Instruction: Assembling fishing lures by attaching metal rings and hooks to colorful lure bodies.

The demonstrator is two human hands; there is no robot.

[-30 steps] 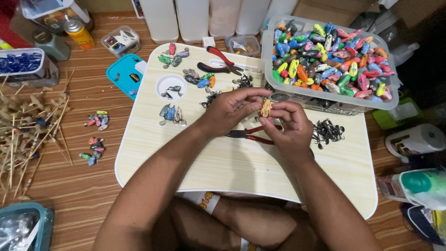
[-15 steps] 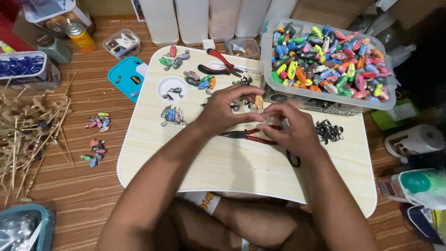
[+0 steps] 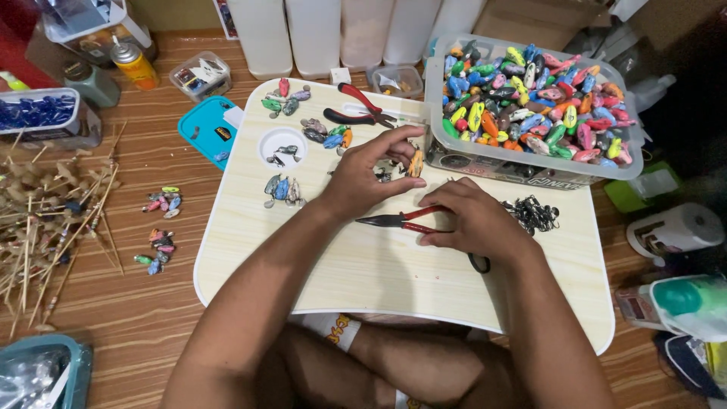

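Beside the clear bin (image 3: 454, 155) of colourful lures (image 3: 530, 106), left hand (image 3: 363, 178) pinches an orange lure (image 3: 416, 162); right hand (image 3: 473, 220) closes on red-handled pliers (image 3: 401, 220).

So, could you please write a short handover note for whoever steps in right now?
Left hand: pinching an orange lure above the lap table.
Right hand: resting on the red-handled pliers, which lie flat on the table.
Hooks: dark pile just right of the right hand.
Bin: full of coloured lures, far right.
Done: small groups of lures lie at the table's far left.
Left: the bin's lures.
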